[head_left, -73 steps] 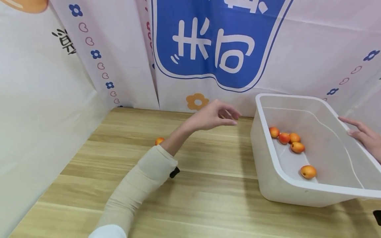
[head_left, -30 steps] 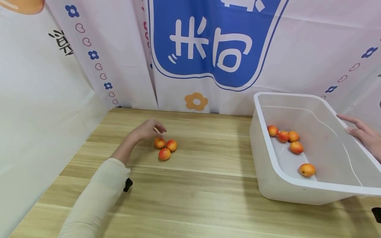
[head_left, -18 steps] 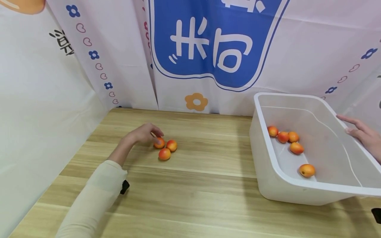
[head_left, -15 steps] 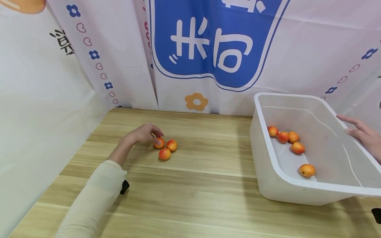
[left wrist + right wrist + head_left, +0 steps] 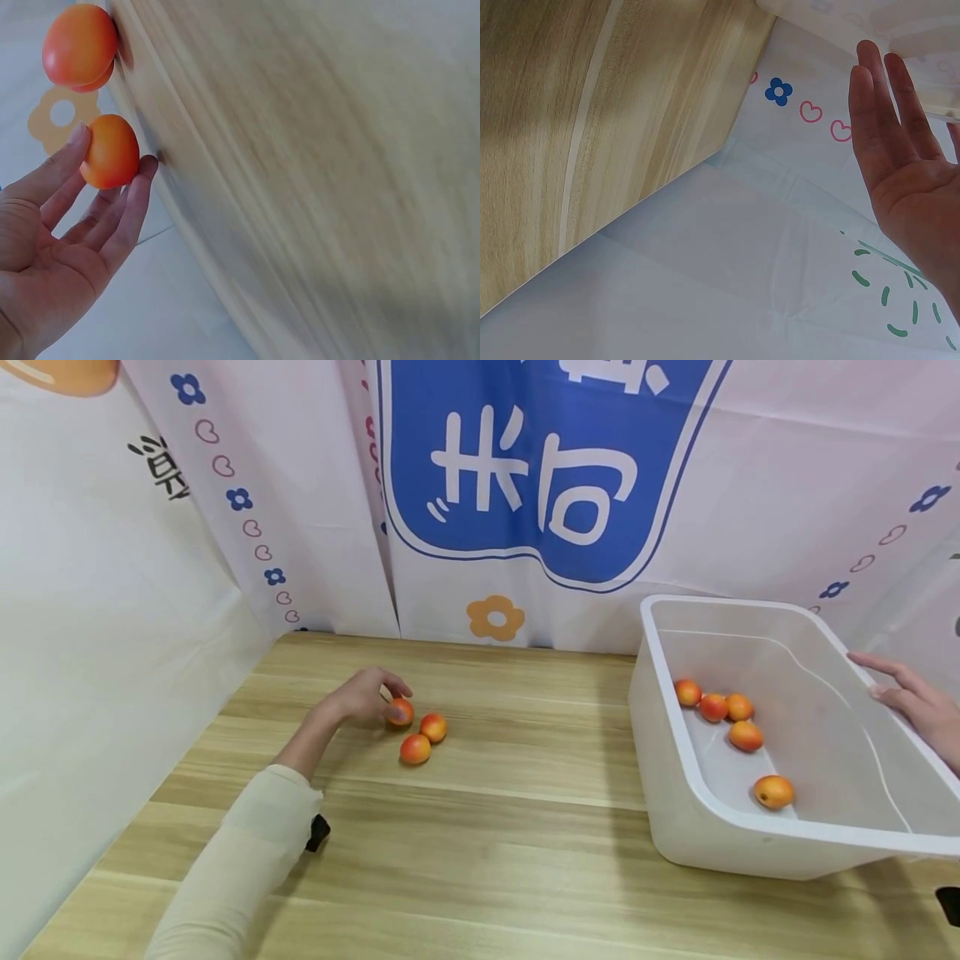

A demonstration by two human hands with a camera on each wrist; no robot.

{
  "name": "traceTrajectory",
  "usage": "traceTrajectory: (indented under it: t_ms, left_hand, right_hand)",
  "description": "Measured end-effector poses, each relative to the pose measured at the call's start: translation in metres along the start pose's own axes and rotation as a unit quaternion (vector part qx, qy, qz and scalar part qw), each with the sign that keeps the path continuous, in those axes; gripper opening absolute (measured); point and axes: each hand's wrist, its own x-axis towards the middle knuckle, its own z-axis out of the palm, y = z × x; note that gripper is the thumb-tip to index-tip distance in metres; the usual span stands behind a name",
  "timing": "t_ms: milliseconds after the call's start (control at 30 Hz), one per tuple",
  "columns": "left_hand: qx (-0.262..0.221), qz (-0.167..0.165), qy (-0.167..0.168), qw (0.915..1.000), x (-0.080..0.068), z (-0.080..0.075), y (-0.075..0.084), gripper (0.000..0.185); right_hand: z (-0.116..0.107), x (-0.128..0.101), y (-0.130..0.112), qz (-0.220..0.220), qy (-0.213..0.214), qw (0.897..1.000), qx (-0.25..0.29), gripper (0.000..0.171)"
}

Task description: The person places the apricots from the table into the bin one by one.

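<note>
Lifted slightly since earlier: fruit [image 5: 402, 711], now pinched in left hand [image 5: 363, 697] fingers, near tabletop's [image 5: 525, 860] far-left corner. Likely light, smooth, firm; grip across middle. Right hand [image 5: 917, 703], fingers straight, rests on bin [image 5: 678, 760] rim.

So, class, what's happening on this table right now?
A person's left hand pinches one small orange-red fruit on the wooden table; two more fruits lie beside it. The right hand rests with straight fingers on the far rim of a white plastic tub, which holds five similar fruits.
</note>
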Motion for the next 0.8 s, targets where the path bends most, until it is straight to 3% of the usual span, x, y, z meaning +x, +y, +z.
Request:
traceTrajectory:
  t_ms: [167, 333, 567, 800]
  left_hand:
    - [-0.017, -0.005, 0.008, 0.9998, 0.0, 0.0013, 0.0002, 0.039]
    - [-0.003, 0.015, 0.038, 0.9991, 0.002, 0.0025, -0.0009, 0.037]
    - [-0.022, 0.025, 0.06, 0.9976, 0.0044, 0.0037, 0.0018, 0.04]
    - [-0.043, 0.053, 0.096, 0.993, 0.008, 0.0058, 0.0048, 0.036]
  right_hand:
    - [0.0015, -0.0001, -0.0009, 0.001, 0.004, 1.0, -0.002, 0.058]
    - [0.0002, 0.0008, 0.0003, -0.004, -0.002, 1.0, 0.007, 0.059]
    - [-0.0026, 0.0018, 0.0031, -0.013, -0.007, 0.999, 0.029, 0.061]
    - [0.0006, -0.0007, -0.0001, -0.003, -0.001, 1.0, -0.011, 0.057]
